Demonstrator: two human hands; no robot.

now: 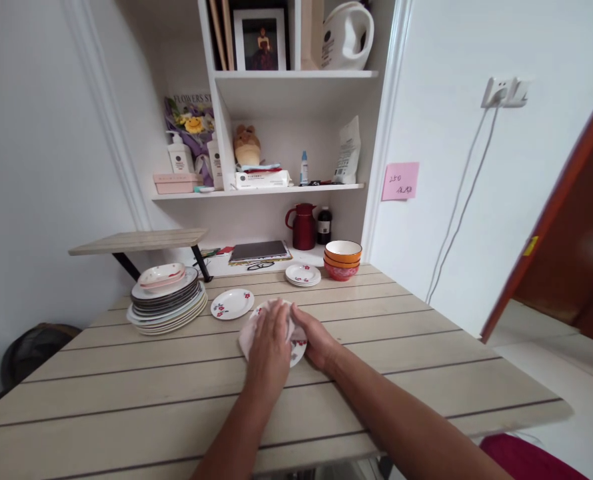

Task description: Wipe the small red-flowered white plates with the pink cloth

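Note:
A white plate with red flowers (298,353) lies near the middle of the table under both hands. My left hand (270,343) presses a pale wiping cloth (248,335) onto the plate's face, its fingers close together. Part of the cloth is hidden under the palm. My right hand (316,337) grips the plate's right rim, with the thumb on the upper edge. Just beyond them, to the left, a single flowered plate (232,304) rests on the table. A small stack of flowered saucers (303,274) sits further back.
At the left stands a tall stack of plates (166,310) topped by a small dish (162,275), beside a wooden riser (139,241). Stacked bowls (343,260) stand at the back right. Behind are a red jug (304,227), a dark bottle (324,225), a laptop (258,251) and glasses (260,265).

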